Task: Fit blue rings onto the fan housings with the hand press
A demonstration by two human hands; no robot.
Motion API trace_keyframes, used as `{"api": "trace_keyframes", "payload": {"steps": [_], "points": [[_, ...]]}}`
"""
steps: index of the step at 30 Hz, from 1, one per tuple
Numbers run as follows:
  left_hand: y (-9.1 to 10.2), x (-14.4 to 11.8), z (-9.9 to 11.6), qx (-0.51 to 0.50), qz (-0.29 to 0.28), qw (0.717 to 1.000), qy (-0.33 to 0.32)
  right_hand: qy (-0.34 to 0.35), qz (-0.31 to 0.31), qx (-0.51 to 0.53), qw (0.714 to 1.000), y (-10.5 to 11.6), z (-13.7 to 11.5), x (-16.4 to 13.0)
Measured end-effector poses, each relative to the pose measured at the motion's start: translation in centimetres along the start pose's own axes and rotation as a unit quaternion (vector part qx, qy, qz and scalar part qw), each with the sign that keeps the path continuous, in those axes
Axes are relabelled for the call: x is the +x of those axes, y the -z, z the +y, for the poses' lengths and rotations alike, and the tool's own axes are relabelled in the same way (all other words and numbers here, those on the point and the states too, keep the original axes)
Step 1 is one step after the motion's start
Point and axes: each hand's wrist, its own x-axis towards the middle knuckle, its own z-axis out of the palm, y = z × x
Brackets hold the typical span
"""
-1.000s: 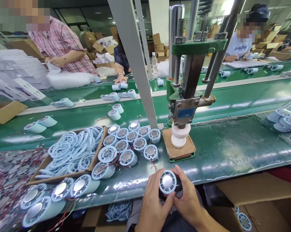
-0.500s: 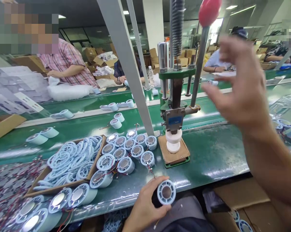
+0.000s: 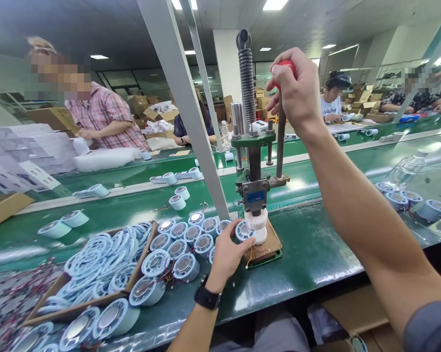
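Note:
My left hand [image 3: 225, 254] grips a light-blue round housing [image 3: 244, 231] with a spoked rim, between thumb and fingers. The housing is at the left side of the white round blocks [image 3: 257, 220] of a hand press [image 3: 255, 188]; whether it touches them I cannot tell. At the top of the press lever [image 3: 281, 132], my right hand [image 3: 297, 93] is wrapped round the red knob [image 3: 289, 68]. Thin wires [image 3: 248, 258] hang below the held housing, over the brown base board [image 3: 269, 247].
Several similar housings [image 3: 185, 266] stand left of the press, beside a cardboard tray [image 3: 137, 274] of light-blue rings. A slanted grey post [image 3: 191, 112] rises behind them. More housings [image 3: 434, 209] lie at right. Several people work across the green conveyor [image 3: 132, 193].
My left hand has carried the housing from the table's front edge up to the press. My right hand, open before, has closed round the red knob. The view has tilted up.

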Motion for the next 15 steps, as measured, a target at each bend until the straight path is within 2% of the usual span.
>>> {"api": "trace_keyframes", "payload": {"steps": [3,8,11,13,15], "points": [[-1.1,1.8,-0.3,-0.042,-0.049,0.998,-0.018,0.007,-0.008,0.011,1.000,0.0,0.3,-0.3],[-1.7,2.9,-0.9,-0.075,-0.107,0.991,-0.028,-0.012,-0.005,-0.015,1.000,-0.5,0.7,0.4],[-1.8,2.9,-1.0,-0.072,-0.122,0.990,-0.026,-0.052,-0.029,-0.050,0.997,0.4,-0.9,0.7],[-1.9,2.6,-0.8,-0.063,-0.125,0.990,-0.022,-0.031,-0.038,-0.054,0.997,1.8,-3.1,-1.1],[-1.4,1.8,-0.3,-0.049,-0.111,0.992,-0.016,0.042,-0.027,-0.068,0.996,3.2,-5.7,-5.5]]}}
